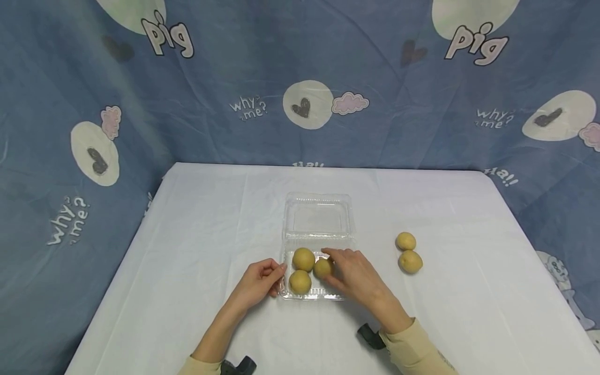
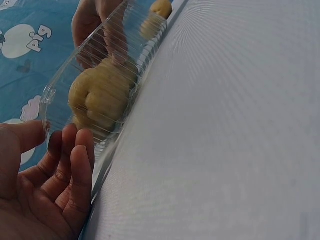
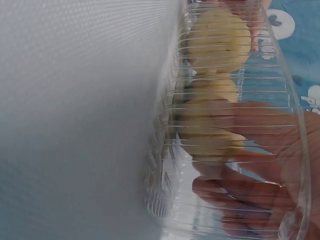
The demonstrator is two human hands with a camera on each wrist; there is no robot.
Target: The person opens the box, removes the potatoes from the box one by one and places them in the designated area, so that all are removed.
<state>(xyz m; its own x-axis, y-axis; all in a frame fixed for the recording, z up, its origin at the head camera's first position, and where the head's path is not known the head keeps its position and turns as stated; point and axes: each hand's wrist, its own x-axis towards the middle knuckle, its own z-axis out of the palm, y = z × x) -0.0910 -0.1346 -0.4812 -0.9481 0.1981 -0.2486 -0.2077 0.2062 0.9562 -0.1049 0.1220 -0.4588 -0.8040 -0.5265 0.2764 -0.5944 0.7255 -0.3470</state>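
3 potatoes (image 1: 300,282) in container (image 1: 323,296) on tbl (image 1: 211,224), lid (image 1: 319,217) behind, 2 more potatoes (image 1: 410,262) to R.

Left hand (image 1: 260,282) pinching, right hand (image 1: 355,275) gripping

The container (image 1: 319,216) is clear, glossy plastic with ribbed walls. The round pieces (image 1: 300,282) in it and the pair (image 1: 410,262) nearer the right edge of the tablecloth (image 1: 211,219) look matt. The tablecloth is lightly creased fabric; beyond its far edge, the backdrop (image 1: 234,52) is wrinkled cloth.
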